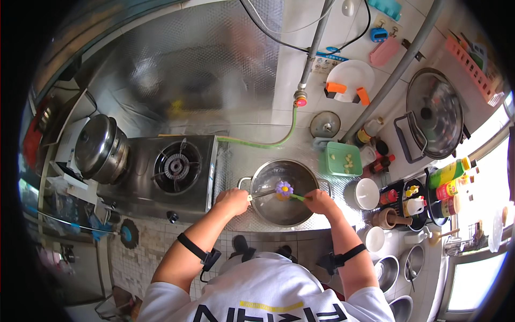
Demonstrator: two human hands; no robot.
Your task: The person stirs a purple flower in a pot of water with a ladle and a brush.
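Observation:
A two-handled stainless steel pot sits on the foil-covered counter in front of me. Over it, my left hand grips the pale handle of a thin metal utensil that points inward; its exact kind is unclear. My right hand is closed around a green stem-like handle on the pot's right side. Between the hands is a purple flower-shaped piece with a yellow centre. It appears to meet both tools, and something orange shows just beneath it. Fingertips are partly hidden by the backs of the hands.
Left of the pot stands a gas stove bearing a lidded steel pot. A green basket with garlic-like cloves is behind right. A white bowl, a wooden mortar and sauce bottles crowd the right.

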